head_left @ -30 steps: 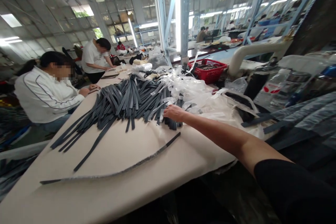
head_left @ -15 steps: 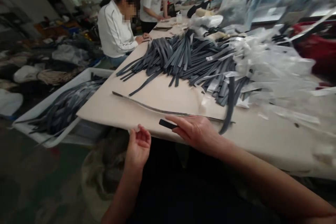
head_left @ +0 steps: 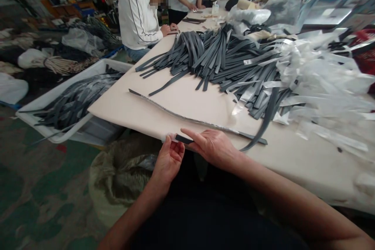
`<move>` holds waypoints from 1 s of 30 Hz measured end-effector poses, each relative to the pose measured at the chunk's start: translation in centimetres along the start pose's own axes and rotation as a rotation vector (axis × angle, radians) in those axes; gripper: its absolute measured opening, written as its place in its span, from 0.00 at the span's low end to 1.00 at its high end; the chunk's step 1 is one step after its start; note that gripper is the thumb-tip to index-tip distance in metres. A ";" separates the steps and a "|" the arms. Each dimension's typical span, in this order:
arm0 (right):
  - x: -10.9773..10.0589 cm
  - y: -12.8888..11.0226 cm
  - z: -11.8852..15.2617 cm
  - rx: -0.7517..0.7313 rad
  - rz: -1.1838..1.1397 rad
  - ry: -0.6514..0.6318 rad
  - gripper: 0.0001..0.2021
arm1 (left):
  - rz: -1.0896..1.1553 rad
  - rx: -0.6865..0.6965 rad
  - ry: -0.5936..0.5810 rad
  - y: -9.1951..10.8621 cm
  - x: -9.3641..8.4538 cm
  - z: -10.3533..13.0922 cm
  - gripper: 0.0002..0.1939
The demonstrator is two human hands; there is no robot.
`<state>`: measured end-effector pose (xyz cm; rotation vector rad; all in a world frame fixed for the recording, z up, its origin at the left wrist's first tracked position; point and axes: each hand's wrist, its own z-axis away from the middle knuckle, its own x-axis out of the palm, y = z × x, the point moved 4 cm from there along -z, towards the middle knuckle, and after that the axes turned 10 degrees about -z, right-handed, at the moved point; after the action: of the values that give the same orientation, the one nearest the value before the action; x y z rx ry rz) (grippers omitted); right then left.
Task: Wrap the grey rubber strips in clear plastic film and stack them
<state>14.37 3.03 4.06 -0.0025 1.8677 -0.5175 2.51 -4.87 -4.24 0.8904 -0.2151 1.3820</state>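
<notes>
My right hand [head_left: 213, 146] holds one end of a long dark grey strap [head_left: 268, 119] at the table's near edge; the strap runs back up to the big pile of grey straps [head_left: 222, 58]. My left hand [head_left: 170, 158] pinches the strap's near tip, where a bit of clear film sticks out. Both hands meet over the edge of the beige table [head_left: 181, 105]. A thin, long strip [head_left: 187, 117] with a pale edge lies flat on the table just beyond my hands.
Clear plastic film scraps [head_left: 319, 74] are heaped at the right. A white bin of straps [head_left: 70, 101] stands on the floor at the left, a sack [head_left: 120, 175] below the table edge. Two people work at the table's far end [head_left: 140, 11].
The view dropped from the far pile to the near edge. My right hand pulled a strap out of the pile toward me, and my left hand came up and closed on its tip.
</notes>
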 end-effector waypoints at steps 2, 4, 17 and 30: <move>0.4 0.1 0.0 0.000 -0.002 -0.065 0.18 | -0.024 -0.009 0.004 -0.2 0.0 0.0 0.11; 0.7 0.2 0.0 0.004 -0.003 -0.110 0.17 | -0.051 0.002 -0.007 -0.5 -0.1 -0.1 0.12; -0.2 1.5 0.6 0.019 -0.027 0.019 0.19 | -0.063 -0.008 -0.022 -1.3 -0.3 -0.2 0.09; 1.1 1.5 0.6 0.025 0.019 -0.194 0.21 | -0.128 0.058 -0.156 -3.0 -1.3 -0.7 0.02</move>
<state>14.84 3.93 2.38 -0.0174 1.6705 -0.5094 4.73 -5.16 -6.77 1.0437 -0.2338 1.2066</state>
